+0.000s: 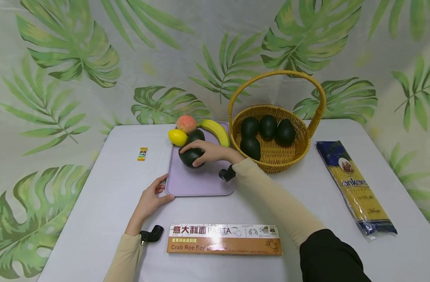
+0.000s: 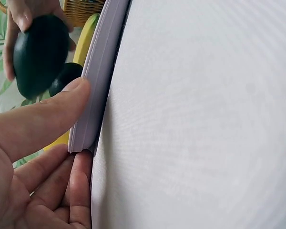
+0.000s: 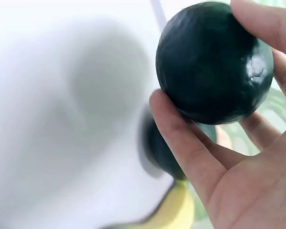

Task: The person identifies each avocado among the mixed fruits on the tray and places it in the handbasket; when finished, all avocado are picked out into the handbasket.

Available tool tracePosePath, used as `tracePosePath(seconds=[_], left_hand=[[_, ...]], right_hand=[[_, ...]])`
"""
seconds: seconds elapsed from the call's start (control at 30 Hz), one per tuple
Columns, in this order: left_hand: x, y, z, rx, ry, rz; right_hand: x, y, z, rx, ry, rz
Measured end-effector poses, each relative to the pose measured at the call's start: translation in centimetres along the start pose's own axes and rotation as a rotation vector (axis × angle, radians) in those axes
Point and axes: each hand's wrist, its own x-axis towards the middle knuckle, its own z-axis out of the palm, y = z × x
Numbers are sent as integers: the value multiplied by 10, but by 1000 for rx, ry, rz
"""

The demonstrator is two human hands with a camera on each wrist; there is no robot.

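My right hand (image 1: pixel 215 151) grips a dark green avocado (image 1: pixel 190 157) over the lilac tray (image 1: pixel 200 184). In the right wrist view, the fingers and thumb curve round this avocado (image 3: pixel 209 64), and its shadow falls on the tray. Another avocado (image 1: pixel 196 135) lies on the tray just behind, beside a lemon (image 1: pixel 177 138), a peach (image 1: pixel 186 123) and a banana (image 1: pixel 217 131). My left hand (image 1: pixel 152 199) holds the tray's near left corner; in the left wrist view its thumb (image 2: pixel 62 107) presses the rim and the other fingers are bent against the corner.
Right of the tray stands a wicker basket (image 1: pixel 276 158) with a tall handle and several avocados in it. A pasta box (image 1: pixel 224 246) lies in front, a blue and yellow pasta bag (image 1: pixel 355 184) at the right. A small wrapped packet (image 1: pixel 142 154) lies left of the tray.
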Motion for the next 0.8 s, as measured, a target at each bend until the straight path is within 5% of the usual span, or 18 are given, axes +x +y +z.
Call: tracePosePath(seconds=[0.2,0.43,0.8], left_hand=[[0,-2,0,1,-3,5],[1,-2,0,3,-6,-1],[0,1,-3,11,-11,-7]], right_hand=[[-35,-1,-25,155,2,-8],[-89,-2,-58,192,91,25],[-176,39,-97,230,273,171]])
